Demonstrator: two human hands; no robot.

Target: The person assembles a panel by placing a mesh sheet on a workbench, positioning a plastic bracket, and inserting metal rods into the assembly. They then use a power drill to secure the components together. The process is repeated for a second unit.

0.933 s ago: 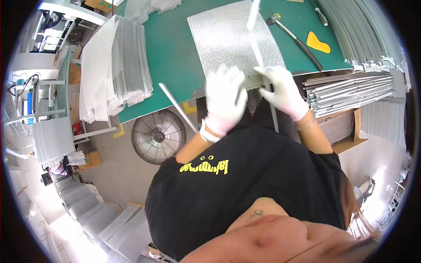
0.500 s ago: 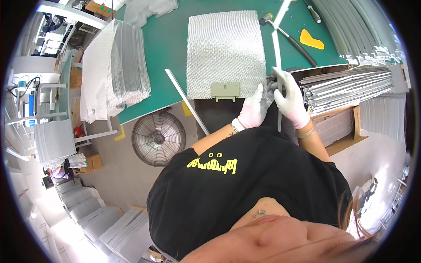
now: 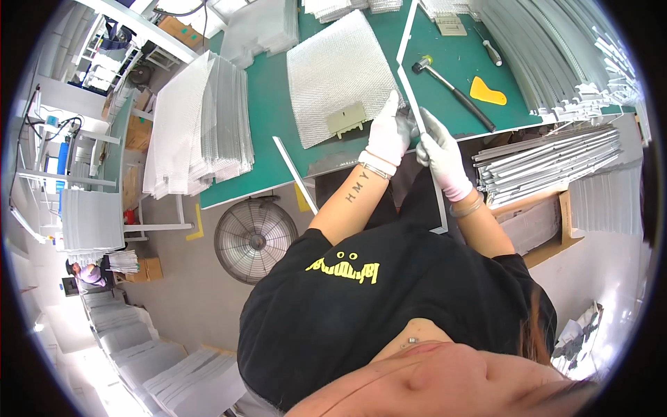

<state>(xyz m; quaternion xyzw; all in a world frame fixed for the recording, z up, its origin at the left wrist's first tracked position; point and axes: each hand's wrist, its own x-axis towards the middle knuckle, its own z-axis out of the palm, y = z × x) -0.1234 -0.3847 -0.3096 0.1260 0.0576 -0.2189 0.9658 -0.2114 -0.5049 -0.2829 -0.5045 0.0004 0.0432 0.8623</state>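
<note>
My left hand [image 3: 389, 133], in a white glove with grey fingertips, is closed at the near right corner of a silver mesh sheet [image 3: 340, 69], its thumb along the edge. Its other fingers are partly hidden. My gloved right hand [image 3: 443, 154] is closed around a thin, angled white metal strip [image 3: 408, 87]. One part of the strip runs beside the sheet's right edge; another reaches back toward my shirt, ending in a short bent foot. A greenish-grey plastic plate with small prongs [image 3: 346, 119] lies on the sheet's near edge.
On the green table [image 3: 267, 97] lie a hammer [image 3: 455, 94], a yellow scraper [image 3: 488, 92] and a screwdriver [image 3: 492, 53]. Mesh sheets are stacked at left [image 3: 187, 125]. Another strip [image 3: 295, 172] juts over the front edge. Metal strips [image 3: 549, 160] are piled at right; a fan [image 3: 256, 240] stands below.
The mesh sheet has turned, its far end swinging left. The strip in my right hand now slants along the sheet's right edge, its bent near end in sight. The whole view has shifted slightly.
</note>
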